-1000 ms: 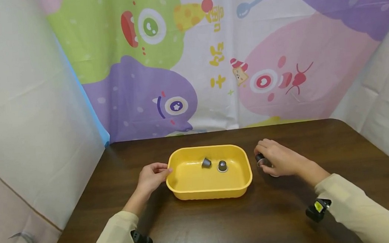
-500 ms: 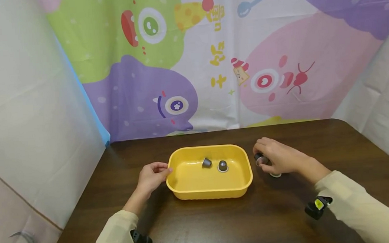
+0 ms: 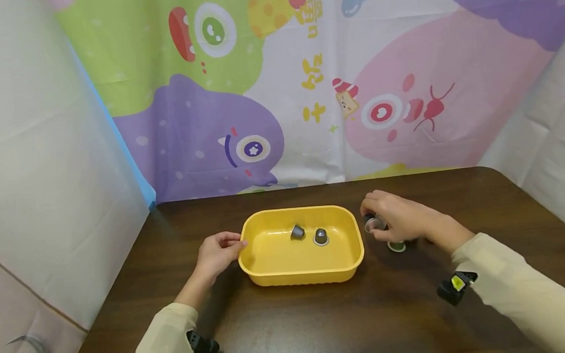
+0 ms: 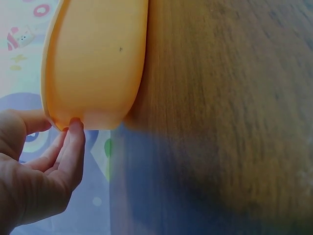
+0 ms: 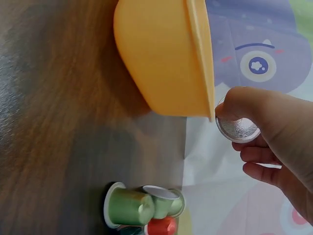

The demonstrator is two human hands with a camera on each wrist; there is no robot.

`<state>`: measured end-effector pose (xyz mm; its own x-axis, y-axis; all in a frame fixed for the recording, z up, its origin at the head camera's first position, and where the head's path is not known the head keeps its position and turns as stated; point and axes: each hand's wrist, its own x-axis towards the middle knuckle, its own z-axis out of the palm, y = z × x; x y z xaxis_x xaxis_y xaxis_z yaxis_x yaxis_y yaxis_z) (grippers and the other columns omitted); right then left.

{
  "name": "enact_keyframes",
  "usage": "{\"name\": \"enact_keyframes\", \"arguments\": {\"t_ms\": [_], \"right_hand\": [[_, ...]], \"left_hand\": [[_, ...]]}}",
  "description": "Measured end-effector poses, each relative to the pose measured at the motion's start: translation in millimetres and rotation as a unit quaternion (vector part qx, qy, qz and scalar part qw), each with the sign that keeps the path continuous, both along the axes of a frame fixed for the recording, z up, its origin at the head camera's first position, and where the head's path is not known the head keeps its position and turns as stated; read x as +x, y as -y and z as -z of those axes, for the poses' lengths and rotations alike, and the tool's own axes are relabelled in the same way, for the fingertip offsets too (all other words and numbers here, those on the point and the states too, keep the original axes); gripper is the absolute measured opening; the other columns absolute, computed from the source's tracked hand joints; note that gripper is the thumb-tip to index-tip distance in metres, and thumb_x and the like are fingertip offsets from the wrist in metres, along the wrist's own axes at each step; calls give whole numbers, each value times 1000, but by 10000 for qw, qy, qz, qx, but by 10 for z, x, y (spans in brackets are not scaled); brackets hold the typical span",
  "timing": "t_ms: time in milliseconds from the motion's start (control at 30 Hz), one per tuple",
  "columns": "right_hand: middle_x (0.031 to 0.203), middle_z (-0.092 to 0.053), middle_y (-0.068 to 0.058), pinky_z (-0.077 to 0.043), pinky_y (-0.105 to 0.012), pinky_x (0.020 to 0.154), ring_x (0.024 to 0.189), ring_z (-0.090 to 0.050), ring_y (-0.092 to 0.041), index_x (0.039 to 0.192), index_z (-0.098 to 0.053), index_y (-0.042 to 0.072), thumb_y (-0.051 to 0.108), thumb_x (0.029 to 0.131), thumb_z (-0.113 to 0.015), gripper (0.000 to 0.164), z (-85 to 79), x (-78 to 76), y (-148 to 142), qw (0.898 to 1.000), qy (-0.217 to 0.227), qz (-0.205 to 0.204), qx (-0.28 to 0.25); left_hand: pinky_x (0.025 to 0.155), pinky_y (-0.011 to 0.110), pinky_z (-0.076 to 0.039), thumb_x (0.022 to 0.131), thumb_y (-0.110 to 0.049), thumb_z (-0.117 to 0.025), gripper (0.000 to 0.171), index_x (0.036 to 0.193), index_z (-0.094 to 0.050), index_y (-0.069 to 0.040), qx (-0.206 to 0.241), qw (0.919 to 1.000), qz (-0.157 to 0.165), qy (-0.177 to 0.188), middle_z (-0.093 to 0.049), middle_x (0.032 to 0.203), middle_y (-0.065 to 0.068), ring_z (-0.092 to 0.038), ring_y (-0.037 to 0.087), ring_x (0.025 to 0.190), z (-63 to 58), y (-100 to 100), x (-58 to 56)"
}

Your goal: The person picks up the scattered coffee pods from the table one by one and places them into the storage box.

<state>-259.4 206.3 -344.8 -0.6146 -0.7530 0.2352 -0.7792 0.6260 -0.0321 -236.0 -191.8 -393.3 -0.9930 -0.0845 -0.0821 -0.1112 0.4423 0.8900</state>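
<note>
My left hand (image 3: 216, 253) pinches the left rim of a yellow tray (image 3: 302, 278) between thumb and fingers. In the left wrist view the fingertips (image 4: 76, 125) press against the tray's end wall. Inside the tray one dark coffee capsule (image 3: 297, 232) lies tipped and another dark capsule (image 3: 320, 235) stands on its rim. Just right of the tray, my right hand (image 3: 401, 216) pinches a dark coffee capsule (image 3: 375, 224), its silvery foil lid (image 5: 240, 130) showing in the right wrist view. That capsule is raised off the table, outside the tray.
Below the right hand, several capsules stand close together on the brown table (image 3: 291, 321), among them a green capsule (image 5: 128, 205) and a red capsule (image 5: 162, 226). A cartoon-print curtain (image 3: 309, 142) hangs behind the table's far edge.
The right hand has lifted slightly and shifted left toward the tray with its dark capsule, uncovering more of a green capsule. The left hand keeps its hold. The head view has tilted slightly.
</note>
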Motion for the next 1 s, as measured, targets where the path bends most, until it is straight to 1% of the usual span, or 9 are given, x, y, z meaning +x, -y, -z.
{"name": "enact_keyframes", "arguments": {"t_ms": [233, 300, 467, 600, 833, 1000], "right_hand": [[91, -57, -1, -48, -28, 71, 81, -47, -10, 98, -60, 8, 17, 76, -75, 28, -84, 16, 45, 9989, 454, 102, 28], [91, -57, -1, -48, -27, 71, 80, -47, -10, 98, -60, 7, 17, 76, -74, 27, -96, 14, 60, 9984, 549, 98, 14], [91, -58, -1, -48, -28, 70, 78, -47, -10, 97, -61, 6, 16, 75, -74, 28, -123, -3, 97, 9982, 597, 19, -2], [91, -59, -1, -48, -27, 70, 78, -47, -10, 99, -62, 6, 17, 75, -74, 29, -160, -17, 132, 9971, 756, 106, 68], [93, -60, -1, -50, -25, 72, 80, -48, -10, 101, -61, 9, 20, 78, -74, 29, -229, -30, 212, 9939, 1036, 354, 167], [92, -60, -1, -50, -25, 72, 79, -49, -10, 100, -62, 8, 19, 78, -73, 27, -264, -48, 265, 9938, 1061, 265, 174]], "left_hand": [[63, 18, -53, 85, -17, -70, 29, 104, -67, 4, -200, 9997, -21, -169, -70, 91, 14, -59, 5, 66, 7, -21, -6], [63, 17, -53, 85, -18, -71, 29, 104, -68, 4, -209, 9996, -43, -163, -70, 91, 14, -59, 5, 66, 11, -23, -4], [65, 19, -55, 85, -17, -71, 29, 104, -67, 4, -148, 9998, -75, -130, -70, 93, 15, -61, 5, 66, 14, -21, 9], [65, 19, -55, 85, -17, -71, 28, 104, -67, 4, -129, 9998, -91, -155, -70, 94, 16, -60, 5, 66, 11, -18, 15], [62, 16, -51, 85, -17, -71, 27, 102, -68, 4, -180, 9995, -131, -218, -70, 91, 14, -58, 6, 67, 12, -17, 19], [62, 16, -50, 85, -17, -71, 27, 102, -68, 3, -166, 9995, -165, -198, -69, 89, 12, -58, 7, 68, 17, -17, 18]]}}
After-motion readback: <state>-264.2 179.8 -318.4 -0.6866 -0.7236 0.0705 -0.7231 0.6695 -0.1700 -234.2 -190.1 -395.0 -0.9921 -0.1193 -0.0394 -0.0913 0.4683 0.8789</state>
